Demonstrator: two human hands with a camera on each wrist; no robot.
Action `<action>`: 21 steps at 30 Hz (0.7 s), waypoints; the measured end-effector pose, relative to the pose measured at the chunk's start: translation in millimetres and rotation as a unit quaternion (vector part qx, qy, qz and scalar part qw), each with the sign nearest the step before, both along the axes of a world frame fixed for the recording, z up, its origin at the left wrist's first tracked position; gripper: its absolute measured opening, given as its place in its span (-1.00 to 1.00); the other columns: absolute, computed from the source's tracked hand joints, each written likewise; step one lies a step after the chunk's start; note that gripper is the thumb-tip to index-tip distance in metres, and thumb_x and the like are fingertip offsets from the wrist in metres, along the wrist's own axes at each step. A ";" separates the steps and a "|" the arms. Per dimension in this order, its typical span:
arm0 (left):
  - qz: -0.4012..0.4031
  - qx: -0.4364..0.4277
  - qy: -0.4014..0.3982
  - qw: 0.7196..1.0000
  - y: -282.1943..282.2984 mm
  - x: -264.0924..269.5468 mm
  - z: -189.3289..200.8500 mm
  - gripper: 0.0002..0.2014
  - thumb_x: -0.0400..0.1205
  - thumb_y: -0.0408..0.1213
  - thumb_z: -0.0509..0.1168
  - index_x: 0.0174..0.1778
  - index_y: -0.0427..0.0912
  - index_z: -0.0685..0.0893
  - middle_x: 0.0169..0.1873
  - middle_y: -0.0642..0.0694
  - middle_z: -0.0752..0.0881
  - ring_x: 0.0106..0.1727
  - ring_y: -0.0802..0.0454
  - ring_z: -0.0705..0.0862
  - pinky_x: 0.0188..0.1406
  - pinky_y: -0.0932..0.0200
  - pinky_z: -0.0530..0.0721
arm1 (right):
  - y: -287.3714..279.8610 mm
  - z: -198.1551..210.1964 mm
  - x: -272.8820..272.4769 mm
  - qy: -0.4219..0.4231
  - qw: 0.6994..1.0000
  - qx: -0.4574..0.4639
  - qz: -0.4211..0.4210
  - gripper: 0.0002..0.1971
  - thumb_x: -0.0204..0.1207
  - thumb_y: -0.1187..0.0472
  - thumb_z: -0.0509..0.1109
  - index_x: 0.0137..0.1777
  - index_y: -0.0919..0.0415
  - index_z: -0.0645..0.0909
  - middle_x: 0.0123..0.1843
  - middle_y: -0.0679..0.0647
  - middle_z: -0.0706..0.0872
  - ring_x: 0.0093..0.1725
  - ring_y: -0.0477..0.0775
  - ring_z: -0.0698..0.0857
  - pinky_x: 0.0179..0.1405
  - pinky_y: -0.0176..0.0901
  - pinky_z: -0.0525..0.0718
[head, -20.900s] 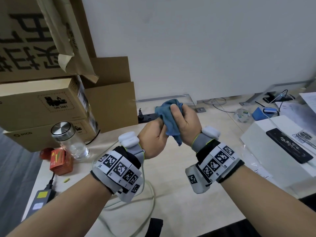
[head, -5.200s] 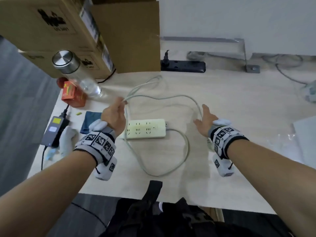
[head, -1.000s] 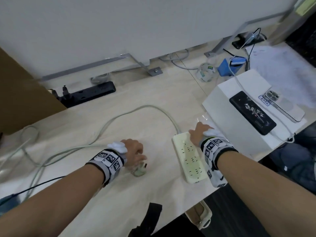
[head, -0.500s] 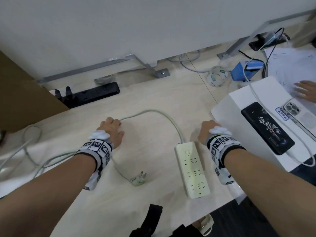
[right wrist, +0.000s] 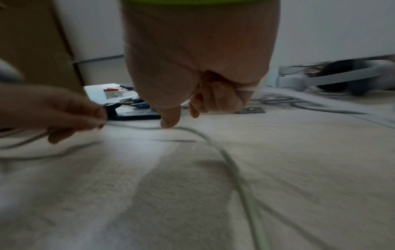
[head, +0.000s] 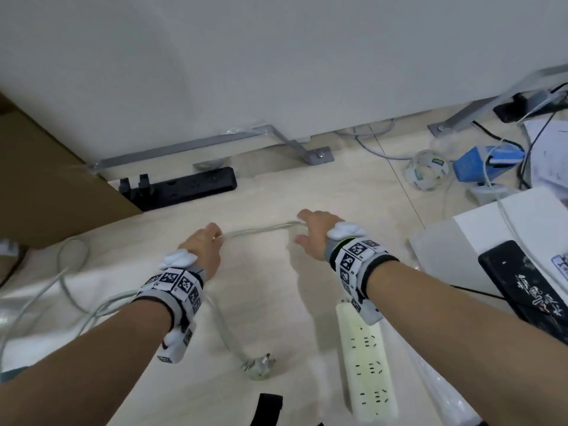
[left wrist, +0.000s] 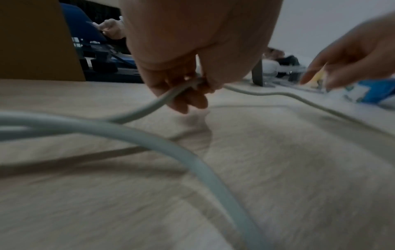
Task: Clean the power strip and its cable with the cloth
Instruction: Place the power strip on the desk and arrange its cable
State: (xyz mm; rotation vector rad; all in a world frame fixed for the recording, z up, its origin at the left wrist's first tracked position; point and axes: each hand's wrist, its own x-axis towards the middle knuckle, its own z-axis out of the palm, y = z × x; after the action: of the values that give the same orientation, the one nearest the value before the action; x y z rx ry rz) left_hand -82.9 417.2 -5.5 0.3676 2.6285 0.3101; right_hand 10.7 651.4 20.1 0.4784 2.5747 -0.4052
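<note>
I'm pinching the power strip's cable w/ my left hand; right hand is touching it, fingers loose. Cable's light, limp, springy, so I'm gripping mid-run. Power strip is lying near the desk edge.

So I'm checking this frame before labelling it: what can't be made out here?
- Cloth: in no view.
- Power strip: head view, far end hidden under the right wrist band.
- Right hand on the cable: wrist view blurred, the palm hides the fingers; grip unclear.
- Plug: head view, blurred; prongs unclear.
- Left hand: pinches the cable; fingertips blurred.
</note>
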 end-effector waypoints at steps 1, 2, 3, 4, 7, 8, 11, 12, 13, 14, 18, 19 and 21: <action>0.021 0.051 0.006 0.998 3.3 -2.9 4.3 -0.86 0.73 -0.08 0.08 0.05 -0.03 0.48 -0.16 -0.13 0.68 -0.23 -0.14 0.61 -0.22 0.05 0.54 | -3.8 -2.4 -8.8 -0.003 1.000 0.005 0.020 -0.52 0.59 -0.13 0.27 0.43 0.06 0.36 0.29 0.13 0.59 0.14 0.24 0.66 -0.04 -0.02 0.59; 0.040 0.101 0.014 0.994 6.8 -7.0 7.3 -0.87 0.73 -0.06 0.09 0.03 0.00 0.48 -0.21 -0.14 0.70 -0.25 -0.16 0.63 -0.23 0.04 0.58 | -6.4 -3.4 -18.3 -0.008 1.000 0.008 0.027 -0.53 0.60 -0.13 0.26 0.40 0.08 0.36 0.28 0.14 0.57 0.14 0.26 0.66 -0.04 0.00 0.59; 0.051 0.143 0.023 0.988 11.6 -11.5 9.4 -0.87 0.72 -0.04 0.10 0.02 0.03 0.48 -0.25 -0.13 0.71 -0.26 -0.17 0.64 -0.22 0.03 0.63 | -7.7 -3.5 -27.1 -0.011 0.999 0.014 0.028 -0.57 0.62 -0.12 0.23 0.37 0.10 0.38 0.26 0.15 0.57 0.12 0.27 0.66 -0.05 0.01 0.59; 0.056 0.176 0.032 0.982 17.0 -16.4 11.9 -0.88 0.71 -0.02 0.11 0.00 0.06 0.48 -0.29 -0.10 0.70 -0.27 -0.16 0.65 -0.22 0.01 0.66 | -7.5 -3.2 -35.3 -0.006 0.999 0.021 0.024 -0.62 0.64 -0.09 0.19 0.32 0.13 0.40 0.23 0.16 0.58 0.09 0.26 0.65 -0.09 -0.01 0.57; 0.066 0.246 0.051 0.966 38.6 -33.1 13.7 -0.90 0.69 0.00 0.14 -0.04 0.10 0.50 -0.40 0.04 0.61 -0.33 -0.09 0.61 -0.26 0.05 0.62 | 4.4 -3.0 -58.2 0.022 0.999 0.036 -0.031 -0.70 0.69 -0.02 0.10 0.17 0.20 0.46 0.12 0.19 0.67 -0.08 0.23 0.61 -0.19 -0.07 0.49; 0.067 0.259 0.046 0.962 46.5 -35.4 12.9 -0.89 0.68 0.00 0.16 -0.02 0.09 0.51 -0.42 0.05 0.58 -0.35 -0.06 0.59 -0.29 0.08 0.59 | 10.9 -3.2 -62.2 0.034 0.997 0.040 -0.056 -0.69 0.69 -0.02 0.09 0.16 0.21 0.47 0.10 0.19 0.68 -0.08 0.24 0.61 -0.19 -0.07 0.48; 0.057 0.236 0.009 0.970 56.5 -34.0 1.9 -0.79 0.68 0.04 0.15 0.12 0.05 0.51 -0.42 0.07 0.58 -0.34 -0.05 0.60 -0.27 0.12 0.54 | 31.5 -2.1 -69.3 0.046 0.988 0.033 -0.142 -0.67 0.69 0.00 0.08 0.17 0.24 0.50 0.10 0.23 0.70 0.01 0.28 0.66 -0.14 -0.07 0.53; 0.047 0.213 -0.004 0.976 52.7 -31.6 -4.4 -0.78 0.69 0.06 0.12 0.12 0.05 0.50 -0.40 0.06 0.61 -0.31 -0.08 0.62 -0.24 0.10 0.56 | 38.6 -2.2 -70.9 0.043 0.983 0.019 -0.179 -0.67 0.69 0.01 0.09 0.18 0.24 0.52 0.12 0.23 0.69 0.02 0.28 0.66 -0.12 -0.08 0.54; 0.031 0.182 -0.015 0.983 46.7 -29.6 -12.3 -0.78 0.70 0.08 0.08 0.08 0.06 0.50 -0.38 0.03 0.63 -0.29 -0.11 0.65 -0.22 0.07 0.60 | 46.6 -2.6 -72.7 0.038 0.976 0.006 -0.216 -0.68 0.68 0.03 0.10 0.19 0.24 0.54 0.14 0.23 0.70 0.01 0.26 0.66 -0.11 -0.09 0.54; 0.014 0.145 -0.027 0.989 40.3 -27.7 -19.0 -0.78 0.70 0.10 0.03 -0.01 0.11 0.50 -0.36 0.01 0.64 -0.29 -0.12 0.65 -0.20 0.04 0.63 | 55.6 -3.1 -74.7 0.034 0.969 0.000 -0.246 -0.68 0.67 0.04 0.11 0.19 0.23 0.56 0.15 0.23 0.70 0.01 0.26 0.67 -0.12 -0.11 0.52; -0.011 0.062 -0.056 0.996 27.6 -22.6 -31.2 -0.72 0.73 0.01 -0.03 -0.24 0.12 0.46 -0.41 0.06 0.59 -0.34 -0.08 0.64 -0.20 0.00 0.65 | 77.1 -2.6 -75.0 0.008 0.966 0.021 -0.258 -0.66 0.66 0.06 0.12 0.17 0.27 0.61 0.16 0.24 0.72 0.07 0.28 0.70 -0.09 -0.10 0.54; -0.006 0.070 -0.058 0.996 29.5 -22.5 -29.6 -0.72 0.74 -0.02 -0.02 -0.24 0.09 0.48 -0.42 0.06 0.59 -0.33 -0.09 0.63 -0.25 0.05 0.60 | 75.9 -0.5 -74.8 -0.004 0.970 0.020 -0.240 -0.66 0.68 0.09 0.12 0.17 0.29 0.62 0.17 0.24 0.72 0.09 0.28 0.70 -0.05 -0.09 0.57; 0.007 0.106 -0.055 0.993 41.1 -24.0 -25.2 -0.70 0.74 -0.03 -0.01 -0.24 0.04 0.51 -0.41 0.06 0.57 -0.30 -0.10 0.62 -0.27 0.11 0.49 | 72.7 0.6 -76.0 -0.028 0.978 0.006 -0.209 -0.66 0.71 0.14 0.11 0.21 0.33 0.62 0.20 0.22 0.71 0.17 0.27 0.69 0.02 -0.12 0.57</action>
State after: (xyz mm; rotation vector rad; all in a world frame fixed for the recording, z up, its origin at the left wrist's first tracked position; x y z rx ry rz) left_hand -106.9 458.3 -30.7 0.3899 2.4972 0.6002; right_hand -65.4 724.1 20.7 1.0268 2.4139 -0.5089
